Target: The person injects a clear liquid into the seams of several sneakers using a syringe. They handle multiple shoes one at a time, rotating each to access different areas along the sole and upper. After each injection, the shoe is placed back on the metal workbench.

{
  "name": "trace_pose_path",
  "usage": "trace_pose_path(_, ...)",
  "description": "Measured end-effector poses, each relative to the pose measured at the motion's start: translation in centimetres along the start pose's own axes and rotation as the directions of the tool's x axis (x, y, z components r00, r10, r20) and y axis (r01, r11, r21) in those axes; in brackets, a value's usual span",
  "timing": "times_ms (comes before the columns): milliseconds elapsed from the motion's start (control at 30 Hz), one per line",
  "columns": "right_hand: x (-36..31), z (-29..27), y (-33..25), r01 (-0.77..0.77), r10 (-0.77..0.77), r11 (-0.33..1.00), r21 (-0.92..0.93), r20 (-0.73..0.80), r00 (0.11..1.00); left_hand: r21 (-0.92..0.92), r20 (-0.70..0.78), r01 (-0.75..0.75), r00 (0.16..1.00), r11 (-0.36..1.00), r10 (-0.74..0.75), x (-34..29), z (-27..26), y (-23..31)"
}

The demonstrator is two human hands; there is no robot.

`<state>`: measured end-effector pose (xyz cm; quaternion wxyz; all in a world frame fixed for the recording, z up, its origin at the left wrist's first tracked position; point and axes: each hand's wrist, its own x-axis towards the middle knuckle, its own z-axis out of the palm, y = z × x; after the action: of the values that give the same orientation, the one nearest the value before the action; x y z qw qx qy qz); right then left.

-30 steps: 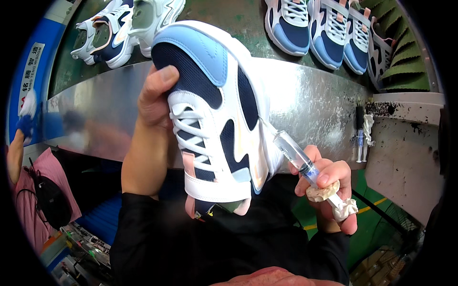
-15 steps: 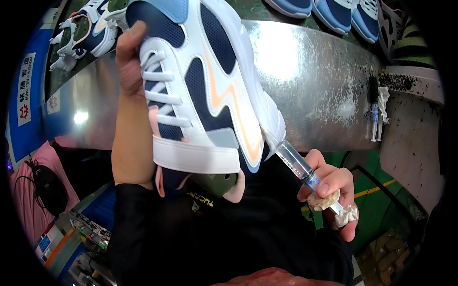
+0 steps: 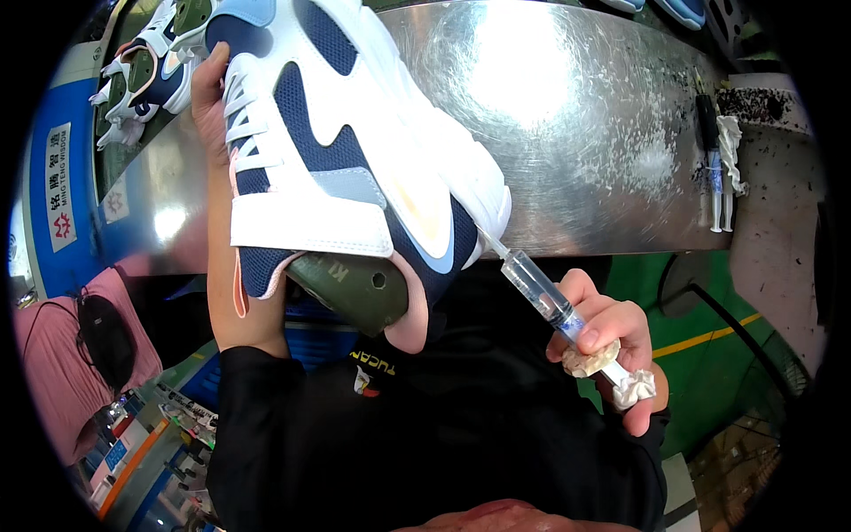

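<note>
A white and navy sneaker (image 3: 306,182) with white laces and a dark green shoe last (image 3: 355,288) inside its opening is held up in front of me. My left hand (image 3: 210,102) grips it near the toe; the fingers behind the shoe are hidden. In my right hand (image 3: 612,337) is a clear syringe (image 3: 536,285), its flange and plunger end wrapped in whitish, crumpled material. The syringe's thin tip meets the seam between upper and white sole at the heel. My thumb presses on the wrapped end from below.
A scratched metal bench (image 3: 567,133) spans the far side. Other sneakers (image 3: 146,75) stand at the far left, with more at the top right edge. Another syringe (image 3: 715,182) and a dark-handled tool (image 3: 706,120) lie at the bench's right end.
The sneaker has shifted left and tilted, showing more of its heel and the green last. My right hand and syringe have moved slightly, the tip following the seam further around the heel.
</note>
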<state>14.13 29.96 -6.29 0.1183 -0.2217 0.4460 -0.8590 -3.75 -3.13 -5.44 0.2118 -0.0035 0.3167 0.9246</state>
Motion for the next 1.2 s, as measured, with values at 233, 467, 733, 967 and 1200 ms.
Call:
trace_pose_path(233, -0.4, -0.6, 0.8, 0.028, -0.028, 0.999, -0.026, 0.03, 0.999, 0.253, -0.363, -0.03, 0.924, 0.967, 0.123, -3.4, -4.7, 2.6)
trace_pose_path(467, 0.4, -0.4, 2.0, 0.046, -0.042, 0.989, -0.14, 0.032, 0.999, 0.53, -0.48, 0.071, 0.847, 0.845, 0.23, -10.2, -0.4, 1.1)
trace_pose_path(733, 2.0, 0.7, 3.3, 0.08, -0.067, 0.948, -0.307, 0.053, 0.996, 0.563, -0.507, 0.162, 0.842, 0.81, 0.184, -19.2, -2.4, 0.7)
trace_pose_path(967, 2.2, 1.6, 3.3, 0.057, -0.056, 0.933, -0.354, 0.013, 0.998, 0.182, -0.544, 0.245, 0.832, 0.952, -0.11, -22.2, 1.3, -4.6)
trace_pose_path(1200, 2.5, 2.4, 2.2, 0.035, -0.028, 0.935, -0.354, 0.025, 0.999, -0.04, -0.329, 0.295, 0.898, 0.955, -0.292, -21.2, 3.6, -9.1)
